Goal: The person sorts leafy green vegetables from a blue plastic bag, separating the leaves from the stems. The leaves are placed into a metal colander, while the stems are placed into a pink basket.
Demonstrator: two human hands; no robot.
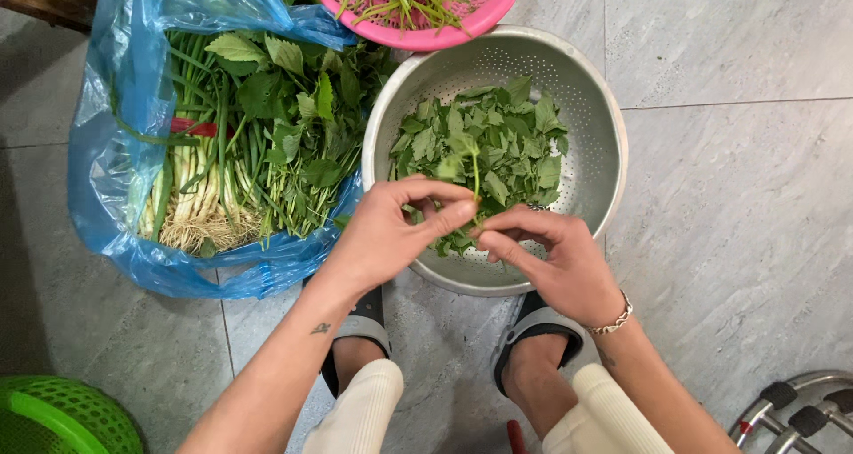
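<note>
At frame centre the left hand (391,232) and right hand (551,263) both pinch one leafy sprig (475,174) over the metal colander (586,90) of picked leaves, with a blue bag of greens (124,81) upper left and a pink basket (426,36) above.

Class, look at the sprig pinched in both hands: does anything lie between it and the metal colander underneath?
Nothing visible does. The left hand and right hand pinch the leafy sprig directly above the metal colander, with only the picked leaves already lying inside it below.

Two hands (391,232), one metal colander (595,107), one pink basket (426,36), one blue bag (115,107), perhaps one green basket (53,414).
</note>
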